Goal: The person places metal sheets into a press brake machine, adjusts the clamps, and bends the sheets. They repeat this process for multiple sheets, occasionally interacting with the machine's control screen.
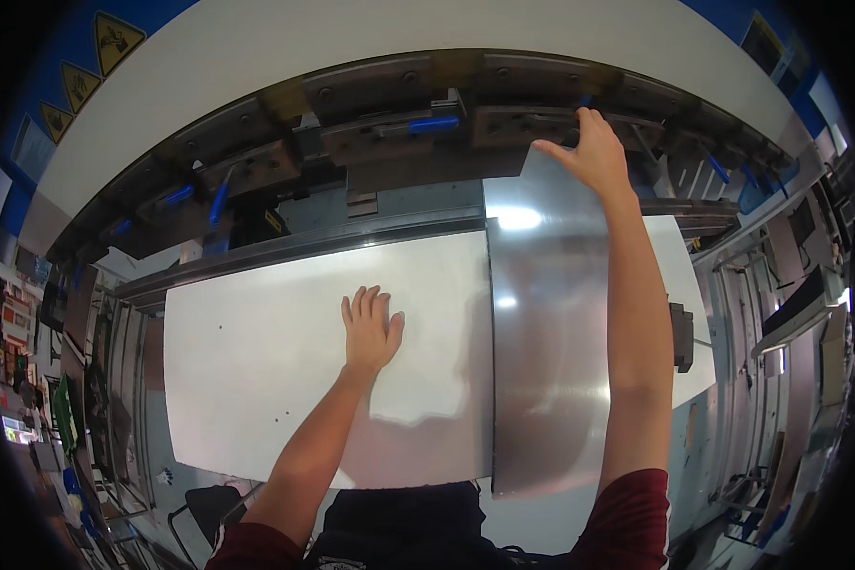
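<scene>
My left hand lies flat on a large white sheet, its fingers spread and nothing in them. Beside it to the right, a shiny metal sheet runs from near my body up into the machine. My right arm stretches over this metal. At the dark upper tooling of a press brake, my right hand has its thumb out to the left and its fingers pointing up. The fingertips touch or come close to a dark tool block; exact contact is hard to tell.
Blue handles stick out along the tooling. A long dark rail crosses behind the white sheet. Right of my forearm sits a dark block. Yellow warning signs are on the machine at upper left. A dark seat stands at lower left.
</scene>
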The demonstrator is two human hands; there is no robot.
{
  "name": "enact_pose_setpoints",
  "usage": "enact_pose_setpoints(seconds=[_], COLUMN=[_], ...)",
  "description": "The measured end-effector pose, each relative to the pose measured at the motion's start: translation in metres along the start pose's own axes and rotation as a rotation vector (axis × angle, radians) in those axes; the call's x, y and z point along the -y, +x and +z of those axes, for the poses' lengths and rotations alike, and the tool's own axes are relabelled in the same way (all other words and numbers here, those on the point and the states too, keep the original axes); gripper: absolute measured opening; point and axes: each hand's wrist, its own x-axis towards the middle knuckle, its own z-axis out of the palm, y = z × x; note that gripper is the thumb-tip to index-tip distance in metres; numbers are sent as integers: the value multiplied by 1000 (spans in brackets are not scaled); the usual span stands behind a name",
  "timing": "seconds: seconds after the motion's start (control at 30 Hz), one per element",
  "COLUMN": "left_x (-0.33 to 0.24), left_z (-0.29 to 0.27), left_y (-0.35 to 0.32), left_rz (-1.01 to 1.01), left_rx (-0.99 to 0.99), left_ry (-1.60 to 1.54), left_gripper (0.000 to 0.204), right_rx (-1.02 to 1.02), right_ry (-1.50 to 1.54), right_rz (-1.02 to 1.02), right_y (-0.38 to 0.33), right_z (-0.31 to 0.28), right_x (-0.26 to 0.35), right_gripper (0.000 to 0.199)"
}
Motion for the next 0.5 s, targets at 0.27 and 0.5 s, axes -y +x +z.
enact_pose_setpoints(seconds=[0.27,0.5], left_x=[-4,-6], left_z=[-4,-8], left_y=[1,2], left_rz=[-29,-23], left_rx=[26,45], left_ry=[-3,5], left_gripper=[43,43], right_rx=[-6,39], right_ry=[-53,-36], right_rz=[32,175], right_y=[14,-3], right_z=[-3,-9], right_x=[2,24], right_gripper=[83,55])
